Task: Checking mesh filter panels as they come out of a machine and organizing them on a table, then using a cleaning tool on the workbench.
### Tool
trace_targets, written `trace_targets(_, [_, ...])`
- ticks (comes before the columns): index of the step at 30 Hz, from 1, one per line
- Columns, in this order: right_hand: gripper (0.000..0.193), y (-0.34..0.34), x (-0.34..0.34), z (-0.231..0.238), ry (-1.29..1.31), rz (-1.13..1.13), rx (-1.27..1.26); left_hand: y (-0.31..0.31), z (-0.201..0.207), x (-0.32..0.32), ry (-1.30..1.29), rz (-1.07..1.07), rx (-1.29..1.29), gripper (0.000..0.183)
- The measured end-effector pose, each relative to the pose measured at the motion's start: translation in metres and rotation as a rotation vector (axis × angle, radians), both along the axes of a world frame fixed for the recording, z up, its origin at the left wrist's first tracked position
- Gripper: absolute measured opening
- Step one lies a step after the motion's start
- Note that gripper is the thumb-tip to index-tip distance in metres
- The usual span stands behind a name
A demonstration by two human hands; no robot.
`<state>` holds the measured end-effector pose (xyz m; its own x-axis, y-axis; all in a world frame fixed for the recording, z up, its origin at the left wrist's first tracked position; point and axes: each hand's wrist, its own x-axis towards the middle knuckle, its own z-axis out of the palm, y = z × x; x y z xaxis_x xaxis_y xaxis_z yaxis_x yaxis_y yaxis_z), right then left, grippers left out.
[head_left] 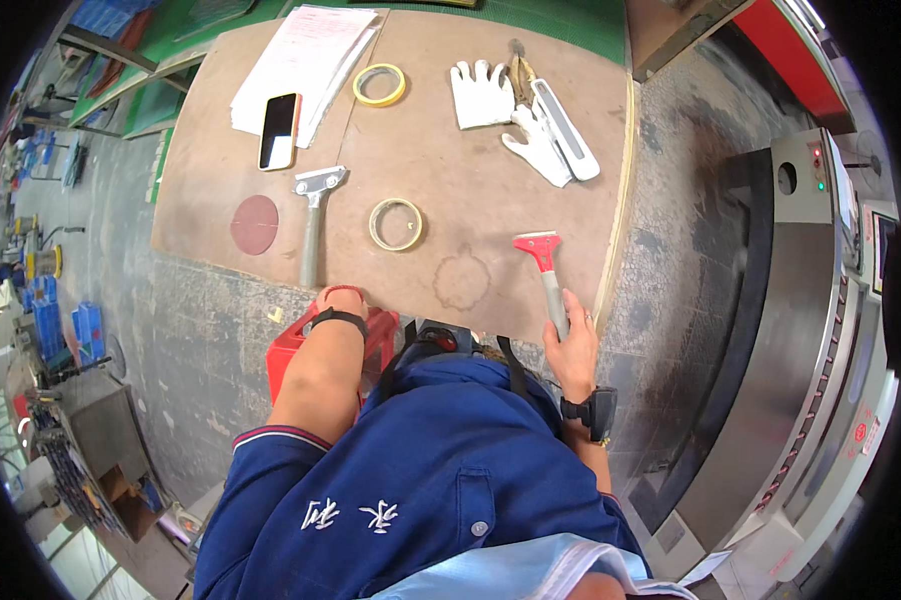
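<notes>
My right hand [573, 345] is closed round the grey handle of a scraper with a red head [542, 250], whose blade end rests over the near right part of the table. My left hand [338, 300] is at the near table edge, by the curved handle of a red plastic box [283, 362]. It seems closed on that handle, though its fingers are mostly hidden. Just beyond it lies a second scraper [312, 225] with a grey handle and metal head. A dark red sanding disc [254, 225] and a tape roll [396, 224] flank that scraper.
On the brown tabletop [410, 150], papers [295, 60], a phone [280, 131] and a yellow tape roll [379, 85] lie far left. White gloves [482, 95], pliers [519, 75] and a utility knife [564, 130] lie far right. A steel machine [770, 350] stands right.
</notes>
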<state>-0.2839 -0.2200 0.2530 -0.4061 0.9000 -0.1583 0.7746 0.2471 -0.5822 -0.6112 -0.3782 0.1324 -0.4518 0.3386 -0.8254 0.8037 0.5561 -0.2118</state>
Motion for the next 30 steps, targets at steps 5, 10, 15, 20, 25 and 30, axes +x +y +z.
trace_targets(5, [0.052,-0.002,0.004,-0.010,-0.066,0.047,0.044,-0.005,-0.012,-0.004,0.016,-0.024,0.012,0.029])
trace_targets(10, [0.057,-0.007,0.006,-0.023,-0.260,0.155,0.010,-0.003,-0.016,-0.004,0.008,-0.051,-0.018,0.029])
trace_targets(15, [0.058,-0.004,0.003,-0.017,-0.270,0.183,-0.017,-0.003,-0.019,-0.007,-0.029,-0.022,-0.086,0.030])
trace_targets(20, [0.057,-0.003,0.001,-0.016,-0.279,0.188,0.004,0.001,-0.007,-0.002,-0.016,-0.007,-0.088,0.031])
trace_targets(25, [0.056,0.001,-0.003,-0.009,-0.332,0.217,-0.019,0.006,0.002,-0.002,-0.081,-0.023,-0.159,0.030])
trace_targets(30, [0.055,0.003,-0.009,0.000,-0.348,0.220,-0.018,0.009,0.015,0.001,-0.042,-0.021,-0.073,0.029])
